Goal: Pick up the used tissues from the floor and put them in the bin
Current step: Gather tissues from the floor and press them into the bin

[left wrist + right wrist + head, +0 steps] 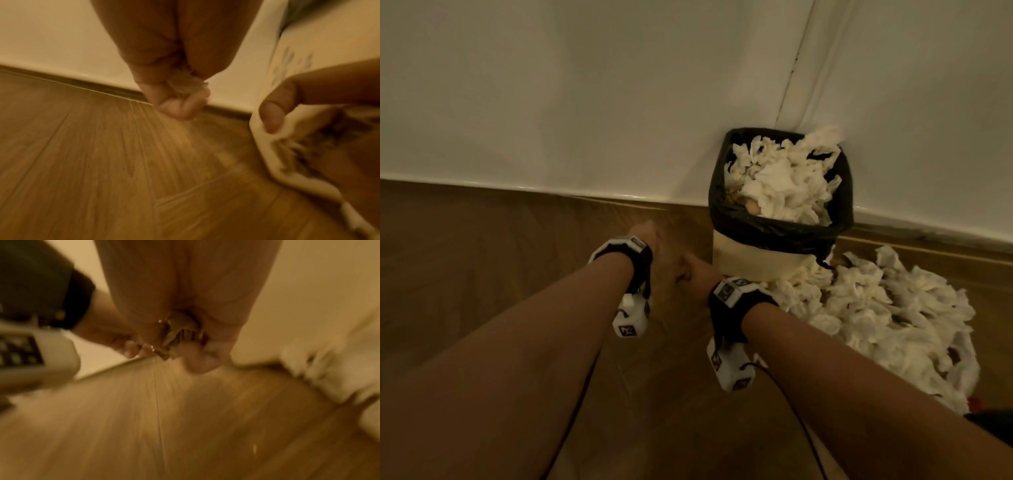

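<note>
The used tissues (887, 308) lie in a large crumpled white heap on the wooden floor (482, 274), spreading out from the foot of the bin (756, 260) toward the right; the nearest ones touch the bin's cream wall. The bin stands against the white wall (551, 85), lined with a black bag (784, 229) folded over its rim, and more tissues (780, 178) are heaped in it above the rim, one hanging over the far right corner. Just left of the bin both hands are held low over the floor, close together. The left hand (176, 91) has its fingers curled in, and in the left wrist view a small frayed wad of tissue (193, 84) shows between the curled fingers and the palm, so it is holding that scrap. The right hand (191, 344) is likewise closed with curled fingers, and the blurred right wrist view shows a crumpled brownish scrap (180, 331) pinched inside it; whether it is tissue I cannot tell. Each wrist carries a black strap with a white marker block (729, 366), and thin dark cables (798, 421) trail back along the forearms.
</note>
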`<state>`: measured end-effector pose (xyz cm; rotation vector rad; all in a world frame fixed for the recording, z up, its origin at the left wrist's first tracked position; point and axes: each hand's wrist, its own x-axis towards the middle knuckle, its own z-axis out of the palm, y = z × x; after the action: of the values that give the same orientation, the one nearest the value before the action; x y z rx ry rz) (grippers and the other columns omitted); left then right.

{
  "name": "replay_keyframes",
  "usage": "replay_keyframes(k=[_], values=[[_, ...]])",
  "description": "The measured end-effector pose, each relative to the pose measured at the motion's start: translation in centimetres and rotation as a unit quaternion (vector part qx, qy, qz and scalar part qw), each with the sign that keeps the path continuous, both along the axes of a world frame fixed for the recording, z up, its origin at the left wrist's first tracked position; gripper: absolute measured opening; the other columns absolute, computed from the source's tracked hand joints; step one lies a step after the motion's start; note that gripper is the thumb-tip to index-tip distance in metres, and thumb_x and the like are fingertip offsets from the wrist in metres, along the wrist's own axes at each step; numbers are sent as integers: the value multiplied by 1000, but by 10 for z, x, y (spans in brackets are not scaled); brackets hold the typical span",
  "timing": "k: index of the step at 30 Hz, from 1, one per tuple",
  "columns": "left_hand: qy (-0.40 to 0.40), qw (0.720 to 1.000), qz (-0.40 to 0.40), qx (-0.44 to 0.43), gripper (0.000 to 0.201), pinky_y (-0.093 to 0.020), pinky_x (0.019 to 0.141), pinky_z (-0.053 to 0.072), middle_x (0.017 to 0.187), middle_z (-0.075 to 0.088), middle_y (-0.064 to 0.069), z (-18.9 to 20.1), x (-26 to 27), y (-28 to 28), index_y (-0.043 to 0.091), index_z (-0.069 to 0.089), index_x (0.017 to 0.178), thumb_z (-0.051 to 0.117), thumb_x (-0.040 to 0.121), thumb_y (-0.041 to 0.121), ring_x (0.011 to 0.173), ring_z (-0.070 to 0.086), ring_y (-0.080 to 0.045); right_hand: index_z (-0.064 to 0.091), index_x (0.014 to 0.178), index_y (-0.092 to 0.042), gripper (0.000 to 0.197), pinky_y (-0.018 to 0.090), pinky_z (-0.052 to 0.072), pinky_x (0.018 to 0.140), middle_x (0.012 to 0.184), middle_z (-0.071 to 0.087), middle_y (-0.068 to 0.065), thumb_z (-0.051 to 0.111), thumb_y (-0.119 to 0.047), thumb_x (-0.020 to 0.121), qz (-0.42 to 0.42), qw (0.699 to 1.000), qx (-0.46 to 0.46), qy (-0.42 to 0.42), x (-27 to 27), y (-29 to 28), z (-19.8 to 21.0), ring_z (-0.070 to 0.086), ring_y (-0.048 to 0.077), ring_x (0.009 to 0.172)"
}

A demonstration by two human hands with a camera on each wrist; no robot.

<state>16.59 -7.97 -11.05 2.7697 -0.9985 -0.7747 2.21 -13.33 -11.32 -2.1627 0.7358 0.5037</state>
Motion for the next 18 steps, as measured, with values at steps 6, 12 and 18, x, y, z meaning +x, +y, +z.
replay_keyframes(k=[6,12,18], values=[[-4,996,64,-69,11,-36,82,44,100,58,-17,94,-19,-9,4,58,100,54,95,13,83,56,-30,57,100,-13,19,41,59,72,80,56,4,62,-26,89,-98,978,158,-98,-40,-7,110,59,17,65],[-74,984,12,-160,37,-34,96,40,136,48,-15,186,-46,-28,6,46,131,47,94,4,121,48,-31,66,95,-8,12,22,57,58,84,64,6,56,-2,91,-233,889,273,-284,-96,-34,190,62,10,63],[-71,956,-78,-275,23,-32,78,47,92,65,-14,231,-98,-42,8,64,97,44,98,20,81,60,-26,57,54,-13,48,16,29,39,52,52,0,65,-52,80,-440,806,153,-365,-131,-73,218,36,10,33]])
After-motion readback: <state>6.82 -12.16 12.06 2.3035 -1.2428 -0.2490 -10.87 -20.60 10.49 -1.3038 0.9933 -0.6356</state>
